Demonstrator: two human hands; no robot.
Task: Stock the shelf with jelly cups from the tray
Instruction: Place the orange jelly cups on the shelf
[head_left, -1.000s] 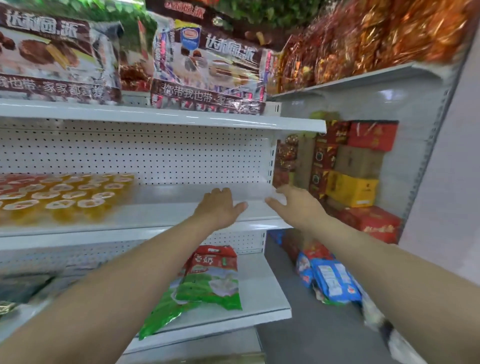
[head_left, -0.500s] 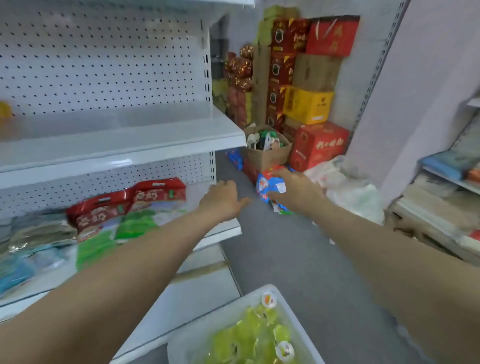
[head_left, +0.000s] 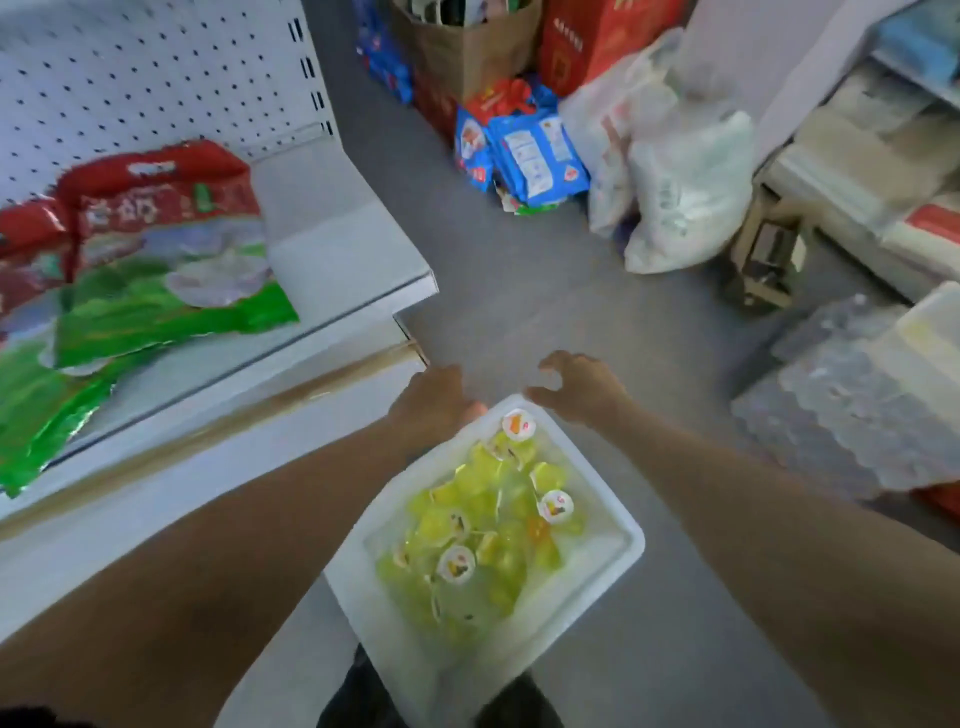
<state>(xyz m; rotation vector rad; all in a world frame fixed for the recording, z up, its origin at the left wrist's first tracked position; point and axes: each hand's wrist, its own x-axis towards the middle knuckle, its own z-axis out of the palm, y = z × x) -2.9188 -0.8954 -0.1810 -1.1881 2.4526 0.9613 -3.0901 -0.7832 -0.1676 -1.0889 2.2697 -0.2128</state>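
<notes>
Hovering over the far corner of the tray (head_left: 618, 561), both hands have dropped from shelf height, where they reached half a second ago. The left hand (head_left: 434, 402) sits at the far-left rim, its fingers folded under, so their hold cannot be told. The right hand (head_left: 584, 389) hangs just past the far rim, fingers (head_left: 550, 364) loosely curled and apart, holding nothing. Jelly cups (head_left: 483, 525) lie heaped in the tray, now fully in view, on the floor (head_left: 519, 312) right of the shelf (head_left: 343, 249).
</notes>
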